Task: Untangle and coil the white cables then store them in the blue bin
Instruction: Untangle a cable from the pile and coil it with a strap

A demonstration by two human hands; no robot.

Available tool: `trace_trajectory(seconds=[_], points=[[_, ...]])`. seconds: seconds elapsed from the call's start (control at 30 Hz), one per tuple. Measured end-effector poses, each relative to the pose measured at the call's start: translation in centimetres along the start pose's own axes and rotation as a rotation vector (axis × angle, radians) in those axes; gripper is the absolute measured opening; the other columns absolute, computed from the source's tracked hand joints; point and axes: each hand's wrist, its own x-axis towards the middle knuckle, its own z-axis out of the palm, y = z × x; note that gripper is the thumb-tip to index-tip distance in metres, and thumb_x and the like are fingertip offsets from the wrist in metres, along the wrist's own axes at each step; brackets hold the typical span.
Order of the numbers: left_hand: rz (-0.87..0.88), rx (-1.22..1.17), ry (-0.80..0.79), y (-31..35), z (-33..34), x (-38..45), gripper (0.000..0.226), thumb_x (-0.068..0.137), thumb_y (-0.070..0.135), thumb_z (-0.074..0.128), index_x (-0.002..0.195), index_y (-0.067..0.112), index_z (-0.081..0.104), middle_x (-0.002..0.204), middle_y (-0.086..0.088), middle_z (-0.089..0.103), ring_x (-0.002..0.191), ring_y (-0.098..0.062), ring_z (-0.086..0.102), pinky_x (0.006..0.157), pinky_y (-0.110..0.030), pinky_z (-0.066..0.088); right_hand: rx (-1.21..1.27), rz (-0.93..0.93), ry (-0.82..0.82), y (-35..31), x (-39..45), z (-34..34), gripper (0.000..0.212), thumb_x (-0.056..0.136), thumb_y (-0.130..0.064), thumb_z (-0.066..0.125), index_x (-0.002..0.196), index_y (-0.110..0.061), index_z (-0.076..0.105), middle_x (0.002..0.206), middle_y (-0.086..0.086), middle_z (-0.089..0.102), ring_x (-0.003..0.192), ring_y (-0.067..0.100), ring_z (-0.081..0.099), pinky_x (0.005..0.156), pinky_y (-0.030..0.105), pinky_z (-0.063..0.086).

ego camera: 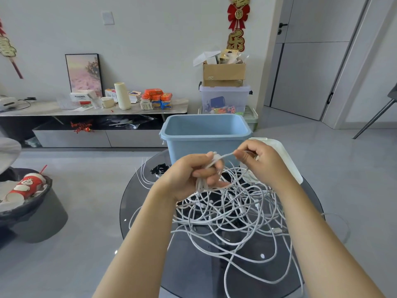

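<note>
A small bundle of white cable is gripped in the curled left hand (189, 175), above the tangled white cables (234, 214) heaped on the round glass table (137, 201). One taut strand is pinched by the right hand (261, 161). The blue bin (205, 136) is set at the table's far edge, just beyond both hands.

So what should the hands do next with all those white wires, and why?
Probably wind the next loop: the right hand pinches a taut strand running to the small bundle gripped by the left hand, while most white cables are a tangle on the glass table and the blue bin looks empty.
</note>
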Motion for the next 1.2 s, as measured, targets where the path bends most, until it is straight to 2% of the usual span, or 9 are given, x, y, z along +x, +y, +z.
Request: trace_trajectory(seconds=[0.17, 0.33, 0.47, 0.67, 0.73, 0.87, 1.0, 1.13, 1.2], points=[[0.308, -0.811, -0.243, 1.3, -1.2, -0.7, 0.036, 0.1, 0.021, 0.037, 0.098, -0.004, 0.063, 0.046, 0.005, 0.031, 0.052, -0.012, 0.05, 0.104, -0.057, 0.037, -0.102, 0.225, -0.245, 2.3, -0.6, 1.1, 0.024, 0.097, -0.029, 0.048, 0.077, -0.029, 0.06, 0.07, -0.006, 0.056, 0.063, 0.009, 0.047, 0.067, 0.029, 0.036], [0.575, -0.738, 0.329, 1.7, -0.3, 0.3, 0.052, 0.106, 0.014, 0.026, 0.088, 0.003, 0.073, 0.079, 0.005, 0.048, 0.078, -0.011, 0.07, 0.098, -0.067, 0.034, -0.267, 0.23, -0.63, 0.3, -0.9, 2.6, 0.021, 0.096, -0.029, 0.047, 0.095, -0.031, 0.068, 0.095, -0.011, 0.066, 0.088, 0.009, 0.058, 0.074, 0.026, 0.043], [0.506, -0.274, 0.511, 0.6, -0.3, 1.0, 0.034, 0.104, 0.027, 0.026, 0.128, 0.012, 0.047, 0.07, 0.01, 0.064, 0.105, -0.012, 0.065, 0.109, -0.053, 0.027, -0.295, 0.199, -0.699, -1.6, -1.0, 2.8, 0.018, 0.095, -0.032, 0.05, 0.087, -0.034, 0.065, 0.084, -0.003, 0.068, 0.074, 0.014, 0.065, 0.075, 0.031, 0.05], [0.377, 0.861, 0.571, -1.1, 0.9, 0.8, 0.037, 0.101, 0.021, 0.043, 0.075, 0.002, 0.062, 0.113, 0.01, 0.064, 0.103, 0.012, 0.058, 0.081, -0.007, 0.043, -0.125, 0.089, -0.353, -3.1, -0.5, 1.3, 0.027, 0.089, -0.036, 0.061, 0.063, -0.032, 0.059, 0.049, -0.016, 0.055, 0.047, 0.007, 0.048, 0.055, 0.029, 0.038], [0.388, 1.13, 0.528, -1.6, 0.5, 1.1, 0.037, 0.099, 0.016, 0.046, 0.063, 0.008, 0.052, 0.087, 0.009, 0.066, 0.102, 0.02, 0.051, 0.081, -0.016, 0.045, -0.169, 0.067, -0.28, -2.4, -0.4, 1.2, 0.026, 0.084, -0.043, 0.065, 0.061, -0.033, 0.06, 0.046, -0.01, 0.047, 0.047, 0.007, 0.039, 0.054, 0.029, 0.033], [0.263, 1.241, 0.552, -1.7, 0.1, 1.2, 0.035, 0.098, 0.026, 0.046, 0.076, 0.001, 0.057, 0.079, -0.008, 0.064, 0.073, -0.022, 0.055, 0.069, -0.041, 0.045, -0.272, -0.03, -0.065, -0.8, -0.2, 0.3, 0.029, 0.071, -0.056, 0.066, 0.069, -0.027, 0.069, 0.052, -0.009, 0.055, 0.059, 0.013, 0.05, 0.065, 0.029, 0.037], [0.115, 0.832, 0.471, -0.2, 0.3, 0.0, 0.038, 0.099, 0.033, 0.044, 0.077, 0.013, 0.068, 0.052, 0.007, 0.048, 0.054, -0.013, 0.042, 0.063, -0.026, 0.04, -0.387, -0.144, 0.097, 1.4, 0.4, -0.1, 0.034, 0.074, -0.061, 0.057, 0.069, -0.028, 0.068, 0.065, -0.007, 0.061, 0.075, 0.017, 0.05, 0.071, 0.029, 0.02], [0.055, -0.024, 0.093, 0.5, -0.1, -0.3, 0.028, 0.089, 0.023, 0.049, 0.07, 0.009, 0.064, 0.042, 0.009, 0.029, 0.047, -0.01, 0.038, 0.083, -0.04, 0.055, -0.119, -0.041, 0.01, 2.7, 0.1, 0.5, 0.038, 0.079, -0.058, 0.058, 0.073, -0.021, 0.068, 0.079, -0.002, 0.065, 0.085, 0.018, 0.054, 0.084, 0.037, 0.039], [0.113, -0.334, 0.029, 0.2, -0.4, -0.1, 0.022, 0.086, 0.025, 0.058, 0.073, 0.008, 0.064, 0.041, 0.01, 0.027, 0.046, -0.008, 0.042, 0.081, -0.038, 0.055, 0.009, 0.064, -0.033, 2.5, -0.2, 1.2, 0.026, 0.081, -0.044, 0.063, 0.077, -0.018, 0.067, 0.09, -0.001, 0.064, 0.084, 0.007, 0.057, 0.083, 0.021, 0.042]])
